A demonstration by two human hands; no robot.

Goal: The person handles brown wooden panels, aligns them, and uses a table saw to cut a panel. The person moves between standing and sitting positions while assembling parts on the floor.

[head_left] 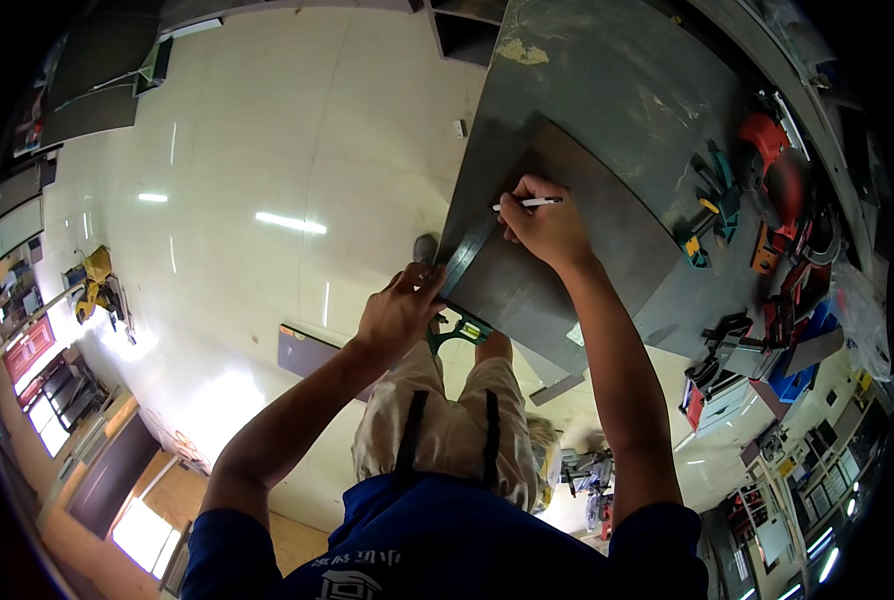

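A dark brown board (607,215) lies on the grey workbench (597,80). Along the board's left edge rests the metal blade (470,255) of a combination square, whose green head (465,328) sits at the board's near corner. My left hand (402,308) is closed on the square where blade and head meet; its fingertips are partly hidden. Pinched in my right hand (549,222) is a white pen (541,202), its tip pointing left toward the board's left edge, just beyond the far end of the blade.
On the bench's right side lie green-handled tools (717,200), a red power tool (767,150) and several clamps (732,340). A dark panel (312,360) is down on the floor at left. Farther left stands a yellow machine (95,280).
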